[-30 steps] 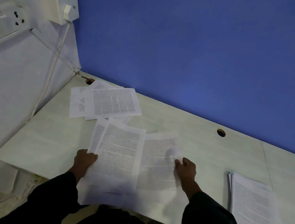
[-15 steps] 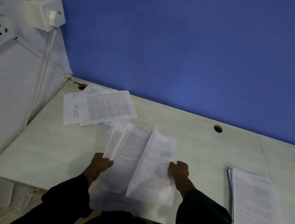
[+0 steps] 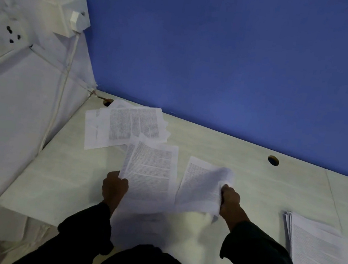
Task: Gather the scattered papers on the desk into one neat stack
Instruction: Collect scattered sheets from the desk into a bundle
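Note:
Printed white papers lie scattered on a pale desk (image 3: 242,153). My left hand (image 3: 114,187) grips the left edge of a small bundle of sheets (image 3: 150,173) near the desk's front. My right hand (image 3: 229,199) pinches a single sheet (image 3: 200,185) by its right edge; that sheet is lifted and curled, apart from the bundle. A loose pile of sheets (image 3: 125,126) lies in the far left corner. A thicker stack of papers (image 3: 316,250) rests at the right front.
A blue wall (image 3: 221,61) runs behind the desk, and a white partition (image 3: 17,112) with a socket box (image 3: 73,14) and cable closes the left side. Two round cable holes (image 3: 273,160) sit along the desk's back edge.
The sheet in my right hand has swung from upright beside the bundle out to the right, separating from the left-hand bundle. Both hands have spread apart.

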Action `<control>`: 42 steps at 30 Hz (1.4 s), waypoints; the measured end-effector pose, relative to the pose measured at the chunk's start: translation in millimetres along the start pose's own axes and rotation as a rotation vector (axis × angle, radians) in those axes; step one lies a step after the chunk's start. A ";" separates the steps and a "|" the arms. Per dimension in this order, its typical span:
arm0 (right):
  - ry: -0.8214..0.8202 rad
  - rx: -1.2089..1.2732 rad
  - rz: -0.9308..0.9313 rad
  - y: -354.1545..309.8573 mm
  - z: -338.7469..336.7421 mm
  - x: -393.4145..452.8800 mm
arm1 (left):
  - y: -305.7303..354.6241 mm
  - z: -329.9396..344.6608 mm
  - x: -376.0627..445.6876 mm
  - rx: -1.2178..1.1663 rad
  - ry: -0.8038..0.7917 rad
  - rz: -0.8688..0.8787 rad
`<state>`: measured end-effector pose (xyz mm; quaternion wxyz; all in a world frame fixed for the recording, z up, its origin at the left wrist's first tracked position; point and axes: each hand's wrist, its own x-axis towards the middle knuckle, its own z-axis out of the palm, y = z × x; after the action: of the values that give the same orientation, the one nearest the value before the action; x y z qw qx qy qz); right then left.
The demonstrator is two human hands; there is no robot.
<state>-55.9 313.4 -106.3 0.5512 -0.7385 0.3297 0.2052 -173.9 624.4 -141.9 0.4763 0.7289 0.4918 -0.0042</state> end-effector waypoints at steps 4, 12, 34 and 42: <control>0.007 0.041 0.002 -12.5 8.7 -7.8 | 11.6 12.4 15.8 -0.002 -0.135 -0.025; -0.262 0.513 -0.163 -44.2 14.8 -21.8 | 26.5 26.8 21.7 -0.021 -0.203 -0.052; -0.034 -0.204 -0.088 14.9 46.5 13.1 | 26.0 35.7 8.8 -0.209 -0.660 -0.161; -0.349 0.000 -0.126 1.4 56.8 14.9 | 52.6 38.0 7.0 -0.249 -0.816 0.095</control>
<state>-43.1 363.2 -134.7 0.6117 -0.7108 0.1822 0.2955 -114.9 599.5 -129.7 0.7157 0.6264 0.2256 -0.2109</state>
